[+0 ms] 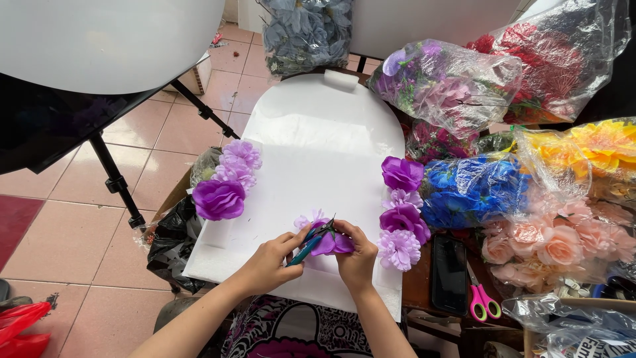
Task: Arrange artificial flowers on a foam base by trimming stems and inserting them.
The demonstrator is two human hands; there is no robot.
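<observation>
Over the white foam board [318,152], the left hand [268,262] keeps a clenched grip on teal-handled cutters [311,244] while the right hand [356,255] pinches a purple fabric flower [329,244] low on the board, between two flower clusters.

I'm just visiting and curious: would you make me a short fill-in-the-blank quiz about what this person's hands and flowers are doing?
1. The left hand grips a cutting tool with ____ handles.
2. The right hand holds a ____ fabric flower over the white foam board.
3. The scissors lying right of the dark phone have ____ handles.
4. The clear bag beside the board's right edge holds ____ flowers.

Missing words: teal; purple; pink; blue
</observation>
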